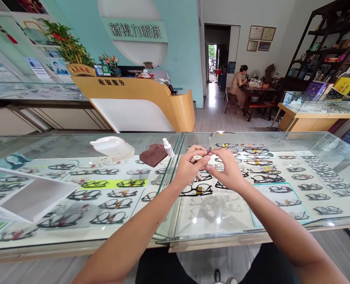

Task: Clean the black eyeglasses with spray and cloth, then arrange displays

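Note:
My left hand (190,165) and my right hand (226,167) meet above the glass display counter (222,221). Both are closed in a pinch on a thin-framed pair of glasses (212,139), whose frame rises just above my fingertips. A white object shows under my left fingers; I cannot make out what it is. Beneath the glass lie rows of several spectacle frames (197,190).
On the counter to the left lie a brown cloth (153,154), a small white spray bottle (168,147) and a white plastic device (113,147). A white board (29,197) leans at the far left. A person sits at a table (239,85) at the back; a curved reception desk (139,98) stands behind.

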